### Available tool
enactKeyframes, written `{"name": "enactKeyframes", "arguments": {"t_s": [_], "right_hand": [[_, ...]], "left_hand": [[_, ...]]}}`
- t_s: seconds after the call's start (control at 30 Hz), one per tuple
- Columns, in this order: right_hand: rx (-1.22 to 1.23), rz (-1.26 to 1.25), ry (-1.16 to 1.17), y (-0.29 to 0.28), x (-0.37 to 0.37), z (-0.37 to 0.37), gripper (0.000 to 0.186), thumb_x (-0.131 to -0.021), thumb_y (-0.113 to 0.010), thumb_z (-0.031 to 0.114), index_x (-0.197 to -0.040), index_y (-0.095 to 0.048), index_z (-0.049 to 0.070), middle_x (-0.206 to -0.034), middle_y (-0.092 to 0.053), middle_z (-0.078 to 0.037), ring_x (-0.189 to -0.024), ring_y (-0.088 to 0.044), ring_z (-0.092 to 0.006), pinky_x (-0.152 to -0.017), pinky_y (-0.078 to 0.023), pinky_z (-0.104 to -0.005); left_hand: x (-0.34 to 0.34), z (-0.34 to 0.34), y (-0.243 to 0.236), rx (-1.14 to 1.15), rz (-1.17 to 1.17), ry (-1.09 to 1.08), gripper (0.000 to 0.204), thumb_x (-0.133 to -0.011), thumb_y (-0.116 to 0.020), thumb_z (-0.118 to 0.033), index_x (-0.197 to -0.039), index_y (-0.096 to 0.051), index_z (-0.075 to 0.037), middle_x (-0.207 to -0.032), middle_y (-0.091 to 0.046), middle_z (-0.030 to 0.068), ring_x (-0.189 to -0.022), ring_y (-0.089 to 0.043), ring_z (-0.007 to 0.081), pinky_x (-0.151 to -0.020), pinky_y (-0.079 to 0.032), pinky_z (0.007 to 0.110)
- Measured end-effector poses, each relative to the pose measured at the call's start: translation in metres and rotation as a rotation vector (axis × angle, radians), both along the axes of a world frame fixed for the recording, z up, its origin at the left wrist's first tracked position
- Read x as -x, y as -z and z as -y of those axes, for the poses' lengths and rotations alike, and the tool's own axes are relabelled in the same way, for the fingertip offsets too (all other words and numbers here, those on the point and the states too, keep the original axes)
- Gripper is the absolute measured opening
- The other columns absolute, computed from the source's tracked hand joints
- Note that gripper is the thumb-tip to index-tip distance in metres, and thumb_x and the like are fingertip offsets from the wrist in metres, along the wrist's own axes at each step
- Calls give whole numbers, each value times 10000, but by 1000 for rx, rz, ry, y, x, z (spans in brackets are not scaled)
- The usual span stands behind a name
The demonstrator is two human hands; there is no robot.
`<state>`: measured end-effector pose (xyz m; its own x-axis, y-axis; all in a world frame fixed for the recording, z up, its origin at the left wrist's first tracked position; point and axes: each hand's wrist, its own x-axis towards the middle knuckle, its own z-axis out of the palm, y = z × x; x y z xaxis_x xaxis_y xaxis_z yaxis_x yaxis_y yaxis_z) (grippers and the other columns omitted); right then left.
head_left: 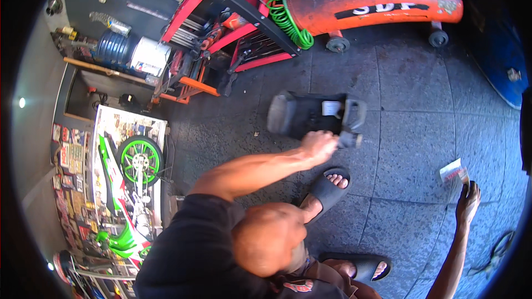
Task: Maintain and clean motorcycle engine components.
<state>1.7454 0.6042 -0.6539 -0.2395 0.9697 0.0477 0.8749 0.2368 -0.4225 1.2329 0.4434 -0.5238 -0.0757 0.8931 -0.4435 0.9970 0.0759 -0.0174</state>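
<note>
Fingers curled, my left hand (320, 147) is at the near rim of a dark grey plastic container (281, 115). The container is open on top, has a loop handle at its right end, and is blurred. Inside it shows a small white patch; other contents are too dark to make out. Off to the right, my right hand (469, 199) pinches a flat white packet (453, 173) with red print by its near edge. Whether the packet is paper or plastic cannot be told. My sandalled feet (336, 181) are on the floor between the two hands.
Beyond the container stand a red and black tool rack (266, 62) and an orange air tank (377, 5) on small wheels, with a coiled green hose (301, 37). A blue rounded object (490, 50) is at far right. A motorcycle poster (158, 119) hangs at left.
</note>
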Motion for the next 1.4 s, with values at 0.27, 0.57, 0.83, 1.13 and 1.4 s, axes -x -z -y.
{"name": "enactKeyframes", "arguments": {"t_s": [0.27, 0.57, 0.83, 1.13, 1.4], "right_hand": [[206, -158, -16, -6, 8, -34, 351, -979, -562, 217, -1133, -594, -97, -1013, -647, -291, -943, -613, -469, -826, -474, -478], [180, 26, -132, -65, 81, -89, 490, -981, -559, 300, -1282, -547, -87, -1130, -626, -319, -1043, -613, -457, -893, -473, -472], [54, 52, 2, -84, 92, -146, 613, -985, -556, 364, -1354, -471, -118, -1302, -531, -317, -1184, -531, -435, -1023, -421, -473], [-138, 115, -116, -83, 311, -118, 536, -956, -628, 317, -1293, -546, -91, -1166, -614, -304, -1080, -596, -413, -981, -453, -486], [240, 280, -626, -128, 578, -11, 264, -864, -660, 155, -1035, -639, -45, -981, -657, -269, -916, -639, -446, -808, -490, -481]], "left_hand": [[201, 176, -55, 68, -392, -113, 353, -843, -682, -362, -1093, -682, -113, -1056, -667, 78, -1054, -612, 282, -912, -496, 452], [291, 353, -23, 182, -539, -127, 220, -900, -525, -210, -960, -707, -103, -953, -689, 85, -1025, -643, 254, -909, -484, 437], [399, 444, 8, 132, -490, -142, 192, -850, -561, -199, -878, -725, -101, -916, -687, 80, -1009, -626, 259, -865, -479, 418], [480, 468, 27, -341, -700, -1171, 432, -876, -614, -265, -1209, -640, 9, -1342, -529, 258, -1239, -497, 420, -1081, -362, 487], [393, 427, 89, -1047, 953, -2534, 480, -949, -615, -494, -1038, -544, -28, -731, -547, 78, -576, -558, 191, -509, -457, 353]]}}
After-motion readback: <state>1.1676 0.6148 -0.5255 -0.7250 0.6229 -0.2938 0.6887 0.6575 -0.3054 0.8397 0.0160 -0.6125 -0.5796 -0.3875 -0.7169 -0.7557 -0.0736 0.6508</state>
